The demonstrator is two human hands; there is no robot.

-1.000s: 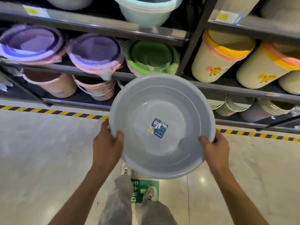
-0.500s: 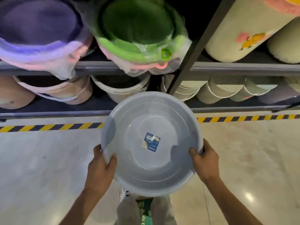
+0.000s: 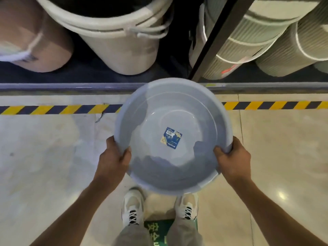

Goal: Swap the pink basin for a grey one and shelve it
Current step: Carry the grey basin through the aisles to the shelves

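Note:
I hold a round grey basin (image 3: 154, 125) level in front of me, over the floor just short of the bottom shelf. A blue label (image 3: 171, 140) is stuck in the middle of its bottom. My left hand (image 3: 112, 159) grips the rim at the near left, thumb inside the bowl. My right hand (image 3: 232, 159) grips the rim at the near right in the same way. No pink basin is in view.
The bottom shelf edge (image 3: 71, 87) runs across above the basin. On it lie a cream bucket stack (image 3: 122, 38), a pinkish bucket (image 3: 40, 50) and ribbed pale bins (image 3: 248, 48), split by a dark upright post (image 3: 213, 43). Yellow-black tape (image 3: 58, 109) marks the floor.
My view has dropped from the upper shelves with purple and green basins to the bottom shelf and my feet. The grey basin went down with both hands and now lies flatter.

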